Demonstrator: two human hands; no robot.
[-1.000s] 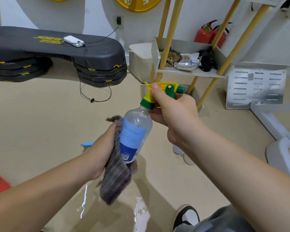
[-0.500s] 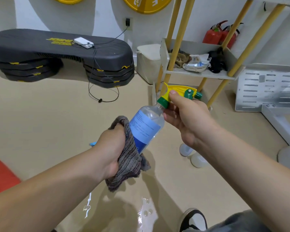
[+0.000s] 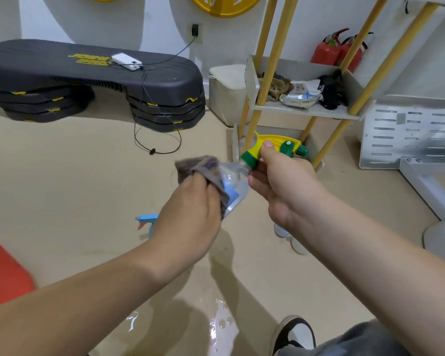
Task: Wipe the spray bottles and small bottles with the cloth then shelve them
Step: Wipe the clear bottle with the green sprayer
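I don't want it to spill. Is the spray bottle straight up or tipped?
Tipped. The bottle slants: sprayer up-right in the right hand, body down-left under the cloth.

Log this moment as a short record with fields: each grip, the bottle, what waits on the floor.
right grip: holds the spray bottle at its neck, thumb on the yellow trigger head
left grip: holds the cloth pressed against that bottle's body
bottle pose: tilted, held in the air
on floor: blue spray bottle and small bottles, both partly hidden
stage: wiping, not yet shelved
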